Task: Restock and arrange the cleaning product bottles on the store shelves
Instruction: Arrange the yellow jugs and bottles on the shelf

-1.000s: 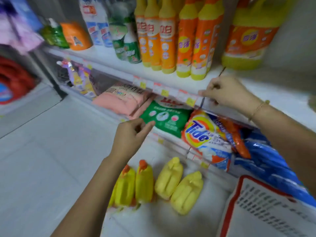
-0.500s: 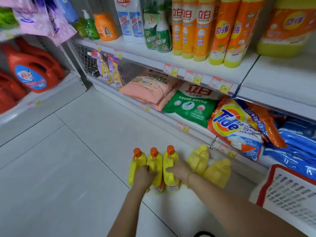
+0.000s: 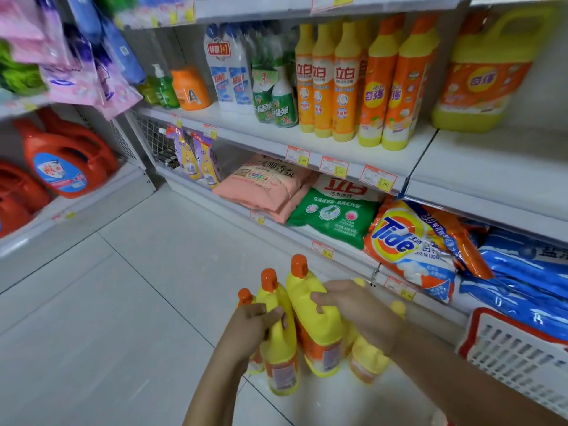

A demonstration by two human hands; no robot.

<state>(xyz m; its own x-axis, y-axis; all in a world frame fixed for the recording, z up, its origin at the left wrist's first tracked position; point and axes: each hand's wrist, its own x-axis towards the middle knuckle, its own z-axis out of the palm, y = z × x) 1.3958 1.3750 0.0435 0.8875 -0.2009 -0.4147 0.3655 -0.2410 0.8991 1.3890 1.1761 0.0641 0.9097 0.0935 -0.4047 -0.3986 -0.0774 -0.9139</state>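
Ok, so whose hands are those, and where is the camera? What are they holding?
No machine here: the grip is just a person's two bare hands. The camera sits on the person's head, looking down, so you see what they see. The left hand holds one yellow bottle with an orange cap, and the right hand holds a second yellow bottle beside it. Other bottles are on the floor behind. Shelves of soap bottles and bags are in front, and a white basket sits on the right.
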